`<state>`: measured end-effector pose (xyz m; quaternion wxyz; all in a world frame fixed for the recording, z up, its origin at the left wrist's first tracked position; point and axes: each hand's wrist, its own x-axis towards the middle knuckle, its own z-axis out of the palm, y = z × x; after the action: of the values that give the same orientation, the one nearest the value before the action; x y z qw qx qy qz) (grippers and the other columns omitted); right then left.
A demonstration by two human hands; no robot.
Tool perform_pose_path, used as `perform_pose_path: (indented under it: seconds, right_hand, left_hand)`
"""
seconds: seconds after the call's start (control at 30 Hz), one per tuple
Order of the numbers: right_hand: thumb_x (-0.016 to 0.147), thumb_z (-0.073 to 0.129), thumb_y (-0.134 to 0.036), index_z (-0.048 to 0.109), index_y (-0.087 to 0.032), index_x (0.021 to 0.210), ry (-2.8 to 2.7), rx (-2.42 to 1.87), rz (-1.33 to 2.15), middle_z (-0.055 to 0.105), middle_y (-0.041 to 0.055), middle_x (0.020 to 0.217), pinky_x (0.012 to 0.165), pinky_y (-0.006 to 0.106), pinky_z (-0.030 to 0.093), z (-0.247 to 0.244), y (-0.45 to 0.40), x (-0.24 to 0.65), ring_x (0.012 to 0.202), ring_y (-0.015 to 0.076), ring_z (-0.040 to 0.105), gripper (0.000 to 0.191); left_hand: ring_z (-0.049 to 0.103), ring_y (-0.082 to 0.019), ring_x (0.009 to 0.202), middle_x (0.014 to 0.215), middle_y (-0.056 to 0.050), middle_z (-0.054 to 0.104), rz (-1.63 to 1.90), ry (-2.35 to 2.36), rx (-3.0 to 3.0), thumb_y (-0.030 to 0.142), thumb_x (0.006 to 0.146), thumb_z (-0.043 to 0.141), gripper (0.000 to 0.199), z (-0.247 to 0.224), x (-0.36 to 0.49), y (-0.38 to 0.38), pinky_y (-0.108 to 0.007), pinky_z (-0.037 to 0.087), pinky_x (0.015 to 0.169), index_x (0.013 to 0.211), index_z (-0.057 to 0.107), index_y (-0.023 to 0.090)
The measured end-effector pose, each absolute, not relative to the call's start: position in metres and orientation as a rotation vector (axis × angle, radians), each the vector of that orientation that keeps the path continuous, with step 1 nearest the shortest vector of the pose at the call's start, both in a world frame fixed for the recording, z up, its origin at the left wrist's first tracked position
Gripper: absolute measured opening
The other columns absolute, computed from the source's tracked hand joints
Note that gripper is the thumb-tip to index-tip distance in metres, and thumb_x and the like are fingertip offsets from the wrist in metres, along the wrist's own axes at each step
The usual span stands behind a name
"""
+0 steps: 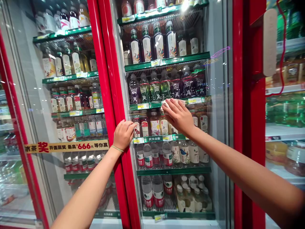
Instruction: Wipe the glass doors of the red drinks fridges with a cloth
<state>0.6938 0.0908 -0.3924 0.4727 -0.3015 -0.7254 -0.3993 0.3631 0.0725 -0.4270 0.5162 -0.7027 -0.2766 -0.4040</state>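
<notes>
My left hand [123, 135] has its fingers bent over the edge of the red door frame [119, 105] of a drinks fridge. A thin band circles that wrist. Against the glass door [219, 133], my right hand [179, 116] presses a folded white cloth [183, 102], its fingers laid across it. Most of the cloth is hidden under the palm and fingers. Behind the glass, near the right hand, stand bottles of dark drink [187, 83] and a row of labelled tea bottles [155, 124].
A second glass door with a yellow printed strip [69, 146] is on the left. Green-edged shelves [173, 171] of bottles fill the fridge. At the right, a pale box [270, 43] and a red cable [283, 63] sit by another stocked cabinet.
</notes>
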Motion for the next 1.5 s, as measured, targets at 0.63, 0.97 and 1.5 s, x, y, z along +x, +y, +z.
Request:
perform_pose_path:
  seconds: [0.63,0.97,1.5]
  right_hand:
    - [0.1,0.051,-0.02,0.059,-0.029,0.139,-1.788,-0.581,-1.328,0.06,0.0054,0.148,0.12,0.054,0.036,-0.376,0.097,0.677,0.142,0.0275,0.048,0.04]
    - [0.1,0.05,-0.019,0.062,-0.032,0.129,-1.712,-0.558,-1.556,0.067,0.0028,0.121,0.114,0.044,0.031,-0.371,0.093,0.673,0.113,0.0212,0.05,0.035]
    - [0.097,0.054,-0.016,0.067,-0.03,0.12,-1.613,-0.619,-1.55,0.066,0.004,0.106,0.097,0.04,0.028,-0.374,0.091,0.671,0.1,0.0221,0.045,0.029]
  left_hand:
    - [0.065,-0.021,0.1,0.104,-0.007,0.071,-0.936,-0.597,-1.683,0.016,0.095,0.053,0.023,-0.427,0.362,0.072,-0.045,0.048,0.11,0.108,0.071,0.022]
    - [0.066,-0.022,0.102,0.105,-0.008,0.071,-0.951,-0.591,-1.705,0.014,0.093,0.054,0.025,-0.427,0.361,0.073,-0.047,0.048,0.111,0.109,0.072,0.021]
    - [0.065,-0.022,0.103,0.106,-0.008,0.071,-0.987,-0.646,-1.759,0.017,0.094,0.052,0.026,-0.429,0.36,0.075,-0.049,0.047,0.112,0.109,0.073,0.023]
